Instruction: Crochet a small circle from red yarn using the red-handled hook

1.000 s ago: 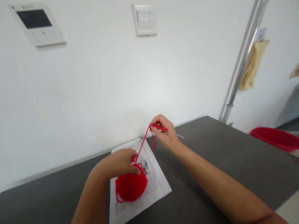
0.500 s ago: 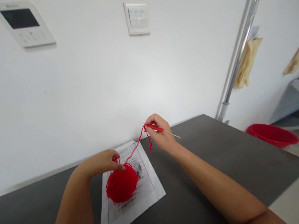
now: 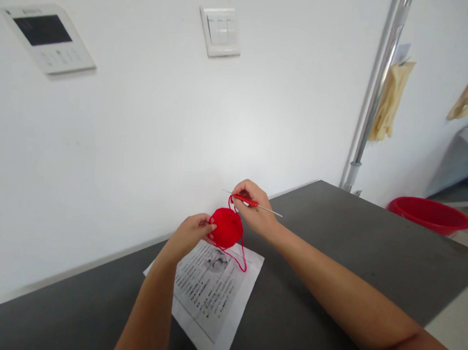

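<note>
My left hand (image 3: 194, 233) grips a red ball of yarn (image 3: 226, 228) by its left side, lifted above a printed sheet of paper (image 3: 214, 295). In my right hand (image 3: 251, 205) is a crochet hook (image 3: 245, 200) with a red grip and thin metal ends, held like a pen and pointing left. A strand of red yarn runs up to the fingers of my right hand near the hook. Another loop of yarn (image 3: 244, 265) hangs below the ball over the paper. The ball is close to my right hand, just below and left of it.
A dark grey table (image 3: 310, 285) stands against a white wall. The wall bears an intercom panel (image 3: 48, 39) and a light switch (image 3: 220, 32). To the right are a metal pole (image 3: 376, 94), hanging pale gloves (image 3: 392, 100) and a red basin (image 3: 429, 215).
My left hand has taken hold of the yarn ball and lifted it off the paper, up and right towards my right hand. The paper has turned. My right hand has hardly moved.
</note>
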Tool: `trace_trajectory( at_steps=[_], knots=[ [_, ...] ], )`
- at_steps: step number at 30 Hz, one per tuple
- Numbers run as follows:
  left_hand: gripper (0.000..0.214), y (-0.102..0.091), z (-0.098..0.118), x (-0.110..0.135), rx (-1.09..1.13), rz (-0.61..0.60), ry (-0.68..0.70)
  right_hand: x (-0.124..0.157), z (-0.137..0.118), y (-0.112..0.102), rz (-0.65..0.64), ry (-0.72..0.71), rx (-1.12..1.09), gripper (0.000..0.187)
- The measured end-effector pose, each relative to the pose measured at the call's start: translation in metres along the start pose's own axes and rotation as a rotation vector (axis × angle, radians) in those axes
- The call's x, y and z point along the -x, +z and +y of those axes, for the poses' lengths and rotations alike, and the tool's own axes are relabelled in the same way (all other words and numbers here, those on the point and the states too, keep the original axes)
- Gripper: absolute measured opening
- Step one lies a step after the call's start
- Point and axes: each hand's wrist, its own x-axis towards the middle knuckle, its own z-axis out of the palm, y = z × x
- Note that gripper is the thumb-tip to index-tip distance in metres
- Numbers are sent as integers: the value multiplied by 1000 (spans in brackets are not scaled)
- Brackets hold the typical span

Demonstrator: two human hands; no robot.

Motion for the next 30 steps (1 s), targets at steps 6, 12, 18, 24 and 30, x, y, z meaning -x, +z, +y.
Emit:
trace_trajectory(
  at_steps=[6,12,18,24,30],
  knots=[
    [20,9,4,-6,152,343,103,-5,11,-5,71,8,8,6],
    [23,0,18,11,282,663,248,-3,10,-4,65,7,3,7],
    [4,2,57,51,434,1015,657,-2,8,-4,65,19,-16,8],
    [20,-2,81,94,390,938,886,-4,0,-6,115,75,-85,3],
    [31,-21,57,77,-191,-85,202,-5,6,-4,-1,115,-49,5]
  ],
)
